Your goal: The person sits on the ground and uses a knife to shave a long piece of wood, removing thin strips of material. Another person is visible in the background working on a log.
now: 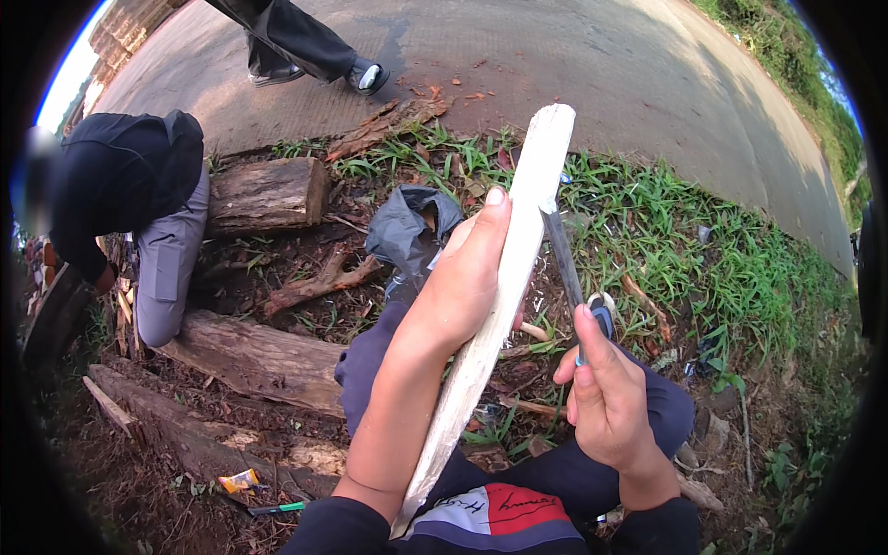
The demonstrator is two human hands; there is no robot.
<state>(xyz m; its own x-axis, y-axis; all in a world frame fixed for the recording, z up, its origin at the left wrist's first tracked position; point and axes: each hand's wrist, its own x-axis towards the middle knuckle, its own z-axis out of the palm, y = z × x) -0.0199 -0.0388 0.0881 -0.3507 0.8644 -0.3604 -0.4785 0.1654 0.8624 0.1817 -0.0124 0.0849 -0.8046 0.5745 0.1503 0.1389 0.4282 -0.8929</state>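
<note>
A long, pale strip of wood slants up and away from my body, its lower end against my shirt. My left hand is wrapped round its middle, thumb lying along the near face. In my right hand is a knife, its dark blade pointing up and away. The blade's tip touches the right edge of the strip, above my left thumb, where a small sliver shows. My right fingers cover most of the knife's handle.
Logs lie to the left, beside a black plastic bag. Grass borders a paved road. A crouching person works at the left; another person's legs are on the road. A yellow wrapper lies lower left.
</note>
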